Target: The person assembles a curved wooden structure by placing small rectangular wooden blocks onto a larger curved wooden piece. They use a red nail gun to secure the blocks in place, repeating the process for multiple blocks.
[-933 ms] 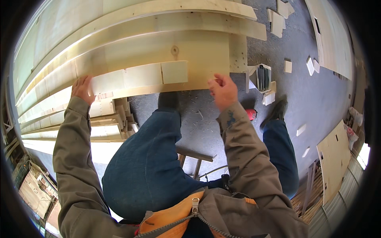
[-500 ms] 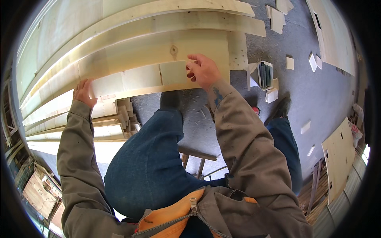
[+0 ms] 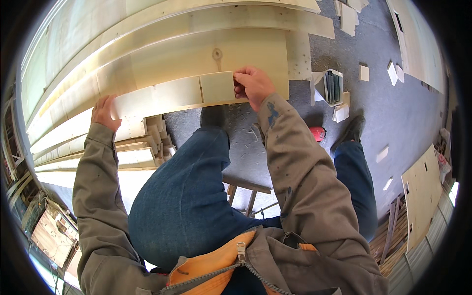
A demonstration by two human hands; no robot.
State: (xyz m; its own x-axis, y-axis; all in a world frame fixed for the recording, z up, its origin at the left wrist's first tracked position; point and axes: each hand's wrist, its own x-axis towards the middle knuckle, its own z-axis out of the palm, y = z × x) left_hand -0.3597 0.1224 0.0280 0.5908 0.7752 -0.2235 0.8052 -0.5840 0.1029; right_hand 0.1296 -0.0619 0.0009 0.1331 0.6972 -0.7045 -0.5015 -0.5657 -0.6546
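Note:
A wide pale wooden board [image 3: 187, 59] with a dark knot lies across a stack of long boards. Along its near edge lie a long thin strip [image 3: 157, 96] and a small square wooden piece [image 3: 216, 87]. My right hand [image 3: 253, 86] pinches the right edge of the square piece. My left hand [image 3: 104, 112] rests flat on the left end of the strip, fingers spread. My raised left knee in blue jeans sits just below the boards.
Short offcuts are stacked under the boards [image 3: 152, 135]. Small wood scraps [image 3: 364, 73] lie scattered on the grey floor, with a box of dark flat items [image 3: 332, 87] and a red object [image 3: 317, 133]. A cut panel [image 3: 423, 191] leans at right.
My right hand moved left along the board edge and took hold of the small square piece. My left hand stayed on the strip's left end.

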